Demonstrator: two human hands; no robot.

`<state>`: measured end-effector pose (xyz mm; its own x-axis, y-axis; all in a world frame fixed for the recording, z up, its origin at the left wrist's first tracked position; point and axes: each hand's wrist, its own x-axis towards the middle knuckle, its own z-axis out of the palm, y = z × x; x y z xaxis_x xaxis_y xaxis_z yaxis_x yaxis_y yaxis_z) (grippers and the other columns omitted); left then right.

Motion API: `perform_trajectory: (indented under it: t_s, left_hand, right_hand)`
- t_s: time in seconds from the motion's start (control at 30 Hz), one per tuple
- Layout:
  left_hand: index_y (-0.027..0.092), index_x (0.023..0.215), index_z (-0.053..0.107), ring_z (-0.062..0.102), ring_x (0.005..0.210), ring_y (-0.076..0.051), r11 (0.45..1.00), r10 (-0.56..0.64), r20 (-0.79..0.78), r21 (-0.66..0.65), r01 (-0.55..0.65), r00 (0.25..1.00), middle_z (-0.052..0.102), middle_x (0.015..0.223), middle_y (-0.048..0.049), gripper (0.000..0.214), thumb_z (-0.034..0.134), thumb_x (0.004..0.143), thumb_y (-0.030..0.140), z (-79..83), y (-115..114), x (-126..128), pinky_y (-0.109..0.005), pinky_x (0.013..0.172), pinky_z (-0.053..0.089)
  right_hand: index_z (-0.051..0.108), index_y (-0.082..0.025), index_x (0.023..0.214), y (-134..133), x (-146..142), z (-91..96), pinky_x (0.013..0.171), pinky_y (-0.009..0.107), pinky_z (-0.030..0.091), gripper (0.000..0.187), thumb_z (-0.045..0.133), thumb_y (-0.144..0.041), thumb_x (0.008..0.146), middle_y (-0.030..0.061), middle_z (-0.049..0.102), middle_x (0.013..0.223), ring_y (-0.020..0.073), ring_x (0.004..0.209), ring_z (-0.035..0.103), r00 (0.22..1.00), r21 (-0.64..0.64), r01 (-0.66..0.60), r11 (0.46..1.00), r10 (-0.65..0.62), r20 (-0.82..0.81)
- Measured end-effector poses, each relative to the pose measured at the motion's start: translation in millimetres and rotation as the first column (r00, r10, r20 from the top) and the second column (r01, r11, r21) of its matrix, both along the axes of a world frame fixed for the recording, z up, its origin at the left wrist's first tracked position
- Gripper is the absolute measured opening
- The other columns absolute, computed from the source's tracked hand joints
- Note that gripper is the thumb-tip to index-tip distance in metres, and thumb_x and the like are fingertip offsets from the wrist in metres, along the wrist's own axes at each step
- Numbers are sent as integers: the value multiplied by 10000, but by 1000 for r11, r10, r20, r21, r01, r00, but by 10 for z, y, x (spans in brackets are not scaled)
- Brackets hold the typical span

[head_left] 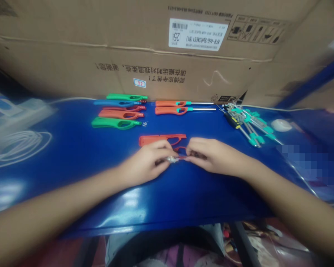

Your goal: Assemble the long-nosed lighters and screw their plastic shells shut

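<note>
My left hand (151, 161) is closed over the table, its fingertips pinching a small, shiny, clear-and-silver part (172, 159). Facing it, my right hand (208, 154) is closed too, and its thumb and finger grip a thin reddish strand (182, 158) that runs to the shiny part. What else lies inside either fist is hidden. Just beyond the hands rests an orange-red lighter shell half (150, 140) with a trigger loop. Another red loop-shaped piece (180, 149) shows between the hands, partly covered by them.
Green, blue and red lighter handles (115, 123) lie back left, beside two orange lighters with metal tubes (169, 110). Back right are a screwdriver (232, 120), several teal-ended metal tubes (247, 135) and a white round object (281, 125). Coiled white cable (25, 146) sits left; cardboard (114, 48) stands behind.
</note>
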<state>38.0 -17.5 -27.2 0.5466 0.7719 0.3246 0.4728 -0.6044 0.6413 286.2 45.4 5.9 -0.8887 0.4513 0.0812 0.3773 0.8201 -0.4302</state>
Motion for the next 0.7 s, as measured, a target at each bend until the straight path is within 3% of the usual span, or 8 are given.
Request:
perform_trajectory:
  t_s: [0.17,0.5,0.7]
  left_hand:
    - [179,1146,713,623,908,-133,1000,-4,-7,-5,4,1000,628,1045,-55,295,561,920,65,5,-4,-7,-228,780,507]
    - [180,1133,711,627,913,-146,1000,-13,6,-2,13,1000,639,1045,-66,289,547,922,68,11,9,8,-243,759,521]
    - [198,1175,708,637,976,-162,999,-48,22,22,48,999,646,1078,-76,328,533,934,62,-7,14,-4,-286,868,534]
  right_hand:
    - [583,-178,898,18,-6,13,702,252,395,110,540,-212,994,16,581,876,138,770,538,999,-14,-40,999,41,16]
    - [597,-177,905,31,-15,-18,624,230,370,37,590,-154,933,-6,567,799,109,646,484,998,-53,49,997,-51,-27]
    - [624,-176,910,24,-19,10,626,237,368,66,568,-165,943,-7,570,775,108,619,471,996,-93,65,994,-70,-46]
